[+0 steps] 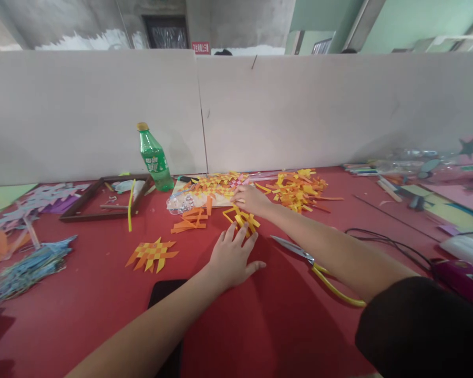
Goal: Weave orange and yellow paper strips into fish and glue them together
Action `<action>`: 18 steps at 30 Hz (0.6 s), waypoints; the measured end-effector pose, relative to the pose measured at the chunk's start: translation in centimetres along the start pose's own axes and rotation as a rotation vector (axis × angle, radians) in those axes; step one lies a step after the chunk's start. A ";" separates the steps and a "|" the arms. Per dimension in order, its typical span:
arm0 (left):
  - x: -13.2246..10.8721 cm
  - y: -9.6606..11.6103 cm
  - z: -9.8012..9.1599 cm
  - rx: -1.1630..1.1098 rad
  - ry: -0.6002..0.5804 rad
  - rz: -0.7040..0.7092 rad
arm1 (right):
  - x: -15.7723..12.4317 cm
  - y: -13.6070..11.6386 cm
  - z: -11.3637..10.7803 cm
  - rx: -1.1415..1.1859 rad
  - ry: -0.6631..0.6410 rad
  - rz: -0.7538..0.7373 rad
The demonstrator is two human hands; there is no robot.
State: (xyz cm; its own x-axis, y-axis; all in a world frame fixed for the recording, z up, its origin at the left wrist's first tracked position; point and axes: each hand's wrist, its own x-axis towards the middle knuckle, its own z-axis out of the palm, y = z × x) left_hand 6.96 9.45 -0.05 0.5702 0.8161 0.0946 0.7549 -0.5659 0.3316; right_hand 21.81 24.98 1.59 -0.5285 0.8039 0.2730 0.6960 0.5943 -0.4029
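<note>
My left hand (235, 257) is spread over the red tabletop, its fingertips at a small pile of yellow paper strips (246, 220). Just beyond it, my right hand (252, 200) reaches in from the right. Its fingers are bent close together beside the cream board (220, 201); whatever they hold, if anything, is hidden. Yellow and orange woven paper (216, 184) lies on that board. Orange paper strips (191, 219) are left of the hands. A woven yellow-orange paper piece (153, 255) lies farther left. Scissors with yellow handles (311, 260) rest partly under my right forearm.
A green bottle (155, 160) stands before the white partition (102, 105), beside a brown wooden frame (73, 210). More yellow-orange paper (297, 191) is heaped right of centre. A dark flat object (165, 289) lies under my left forearm. A magenta tool (459, 278) with a black cord sits right.
</note>
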 end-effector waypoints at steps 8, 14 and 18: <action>0.0 -1.1 -0.6 -0.330 0.209 -0.056 | -0.2 -1.9 -3.1 0.336 0.379 0.130; 1.1 -2.6 -2.2 -0.673 0.523 -0.309 | -4.3 -5.5 -2.5 0.569 0.192 0.030; 0.3 -3.6 -2.1 -0.827 0.453 -0.340 | -6.5 -5.9 -0.8 0.605 0.018 0.000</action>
State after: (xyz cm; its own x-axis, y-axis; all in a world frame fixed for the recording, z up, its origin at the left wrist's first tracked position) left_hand 3.73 11.99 0.76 0.0584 0.9846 0.1647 0.2938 -0.1746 0.9398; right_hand 21.53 16.26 2.88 -0.5166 0.8072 0.2855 0.2935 0.4802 -0.8266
